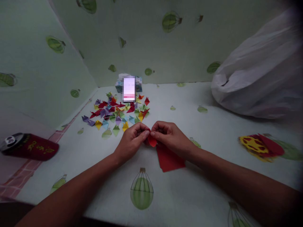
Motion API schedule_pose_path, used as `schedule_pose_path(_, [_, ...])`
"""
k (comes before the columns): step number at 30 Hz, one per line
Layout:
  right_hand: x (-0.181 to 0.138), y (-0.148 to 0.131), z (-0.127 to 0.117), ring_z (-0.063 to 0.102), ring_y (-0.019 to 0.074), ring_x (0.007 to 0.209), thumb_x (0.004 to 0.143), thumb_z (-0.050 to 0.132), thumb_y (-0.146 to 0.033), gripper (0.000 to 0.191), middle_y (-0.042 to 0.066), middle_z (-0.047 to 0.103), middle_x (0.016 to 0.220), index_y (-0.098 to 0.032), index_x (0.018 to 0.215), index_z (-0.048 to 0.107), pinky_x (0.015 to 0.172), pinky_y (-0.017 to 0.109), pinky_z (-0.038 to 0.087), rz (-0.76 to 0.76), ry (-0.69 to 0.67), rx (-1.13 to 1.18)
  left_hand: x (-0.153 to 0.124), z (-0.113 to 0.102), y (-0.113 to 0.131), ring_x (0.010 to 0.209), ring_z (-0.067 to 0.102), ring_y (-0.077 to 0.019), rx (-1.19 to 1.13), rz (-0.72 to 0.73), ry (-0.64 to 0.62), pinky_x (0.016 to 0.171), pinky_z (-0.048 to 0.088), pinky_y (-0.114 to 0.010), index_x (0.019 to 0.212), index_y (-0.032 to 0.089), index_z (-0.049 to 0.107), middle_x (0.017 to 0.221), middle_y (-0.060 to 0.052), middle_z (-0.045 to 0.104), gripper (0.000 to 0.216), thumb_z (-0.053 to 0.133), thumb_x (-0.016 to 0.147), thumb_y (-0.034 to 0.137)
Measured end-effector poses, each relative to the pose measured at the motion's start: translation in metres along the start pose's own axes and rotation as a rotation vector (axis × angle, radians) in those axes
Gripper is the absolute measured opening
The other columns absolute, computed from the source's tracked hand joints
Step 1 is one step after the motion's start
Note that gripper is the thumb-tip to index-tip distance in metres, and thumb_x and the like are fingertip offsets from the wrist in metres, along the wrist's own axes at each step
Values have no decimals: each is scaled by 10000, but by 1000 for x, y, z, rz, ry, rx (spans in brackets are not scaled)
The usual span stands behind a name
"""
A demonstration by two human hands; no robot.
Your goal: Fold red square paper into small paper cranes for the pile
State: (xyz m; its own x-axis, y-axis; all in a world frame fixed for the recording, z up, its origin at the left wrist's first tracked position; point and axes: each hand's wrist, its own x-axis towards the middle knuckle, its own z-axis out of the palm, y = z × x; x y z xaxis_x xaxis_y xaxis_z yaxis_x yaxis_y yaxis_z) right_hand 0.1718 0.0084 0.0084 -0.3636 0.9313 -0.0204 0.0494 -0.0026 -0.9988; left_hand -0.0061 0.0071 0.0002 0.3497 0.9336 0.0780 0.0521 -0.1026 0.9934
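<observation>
Between my two hands is a small folded piece of red paper [152, 141], pinched from both sides near its top. My left hand [134, 138] is closed, with thumb and forefinger on the paper's left side. My right hand [169, 135] is closed on the right side, its thumb tip close to the left one. The fingers hide much of the fold. Under my right hand lies a flat sheet of red paper [169, 159] on the table. Beyond my left hand, many small folded paper pieces [115, 110] in several colours lie in a loose heap.
A lit phone [129, 89] leans upright against a tissue box [139, 84] at the back. On the left a red drink can [32, 146] lies near the table edge. A large white plastic bag [258, 72] and yellow and red paper cutouts [257, 145] are on the right.
</observation>
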Motion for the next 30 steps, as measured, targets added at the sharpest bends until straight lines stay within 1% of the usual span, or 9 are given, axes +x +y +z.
schedule_pose_path(9, [1, 4, -1, 456, 99, 555, 793, 626, -239, 126, -33, 570, 609, -182, 707, 554, 540, 247, 332, -13, 9, -48, 2, -2, 0, 647, 595, -101, 23, 18, -23, 632, 484, -235, 874, 148, 595, 724, 7, 616, 156, 587, 923, 296])
schedule_pose_path(13, [1, 4, -1, 482, 110, 604, 796, 594, -196, 90, -20, 586, 648, -174, 711, 575, 574, 258, 355, -57, 14, -156, 2, -1, -1, 640, 624, -115, 18, -8, -10, 629, 497, -248, 861, 153, 586, 711, 2, 641, 156, 628, 894, 299])
schedule_pose_path(17, [0, 5, 0, 503, 121, 636, 814, 578, -184, 109, -13, 596, 666, -176, 705, 575, 592, 268, 360, -119, 23, -250, 2, 0, -1, 607, 636, -122, 7, -35, -7, 606, 505, -252, 834, 157, 569, 684, 1, 655, 166, 657, 866, 294])
schedule_pose_path(20, [0, 4, 1, 508, 118, 631, 819, 585, -193, 111, -10, 601, 667, -173, 710, 574, 594, 265, 371, -98, 5, -185, 1, 1, 0, 593, 627, -115, 24, -34, 10, 594, 497, -240, 820, 156, 572, 663, 5, 652, 158, 656, 862, 284])
schedule_pose_path(25, [-2, -2, 0, 469, 96, 532, 870, 583, -322, 204, -31, 556, 611, -180, 730, 539, 534, 250, 361, 29, -47, 56, 3, -1, 3, 606, 622, -115, 7, -10, -14, 604, 493, -238, 834, 156, 577, 663, 1, 658, 147, 642, 871, 282])
schedule_pose_path(30, [-2, -1, -1, 471, 93, 510, 849, 633, -371, 244, -30, 569, 606, -189, 732, 521, 508, 242, 348, 72, -46, 116, 3, -3, 3, 650, 594, -111, 41, 15, -45, 638, 482, -241, 869, 147, 600, 714, -3, 629, 189, 581, 926, 327])
